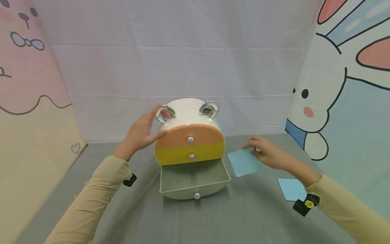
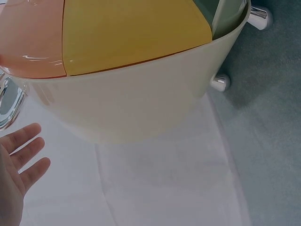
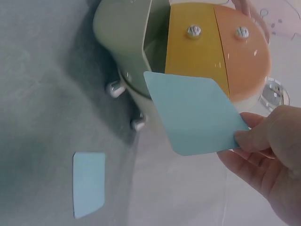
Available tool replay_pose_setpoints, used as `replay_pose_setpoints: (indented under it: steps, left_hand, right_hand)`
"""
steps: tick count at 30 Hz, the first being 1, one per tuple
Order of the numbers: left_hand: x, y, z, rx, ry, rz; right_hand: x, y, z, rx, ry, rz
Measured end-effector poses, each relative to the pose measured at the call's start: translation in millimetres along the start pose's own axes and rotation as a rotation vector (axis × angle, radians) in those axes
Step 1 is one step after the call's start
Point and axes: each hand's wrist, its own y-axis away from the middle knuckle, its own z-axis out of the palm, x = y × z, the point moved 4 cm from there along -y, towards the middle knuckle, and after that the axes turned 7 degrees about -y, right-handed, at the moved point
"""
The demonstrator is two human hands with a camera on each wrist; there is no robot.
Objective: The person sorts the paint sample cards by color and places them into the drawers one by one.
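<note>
A small rounded chest of drawers (image 1: pixel 190 149) with a white top and two silver ears stands in the middle. Its orange and yellow drawers are closed; the green bottom drawer (image 1: pixel 195 179) is pulled out, and its inside looks bare. My left hand (image 1: pixel 140 132) is at the chest's upper left, fingers extended by the left ear and thumb at the orange front's edge. In the left wrist view, that hand (image 2: pixel 21 162) shows spread fingers. To the right of the drawer, my right hand (image 1: pixel 269 152) pinches a light blue square card (image 3: pixel 193 115) between thumb and fingers.
Another light blue card (image 1: pixel 291 189) lies on the grey tabletop (image 1: pixel 195 223), near the right forearm. White cloth (image 1: pixel 189 67) hangs behind the chest, and cartoon-printed panels stand at both sides. Short silver feet (image 3: pixel 115 88) hold the chest off the table.
</note>
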Motion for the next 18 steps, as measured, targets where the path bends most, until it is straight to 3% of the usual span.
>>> replay_pose_setpoints:
  steps: [10, 18]
  left_hand:
    - [-0.8, 0.2, 1.5, -0.001, 0.007, 0.004]
    - [-1.3, -0.1, 1.6, 0.004, -0.002, 0.005]
  right_hand:
    - [-27, -34, 26, -0.038, -0.032, -0.049]
    - [-37, -46, 57, -0.028, -0.08, -0.109]
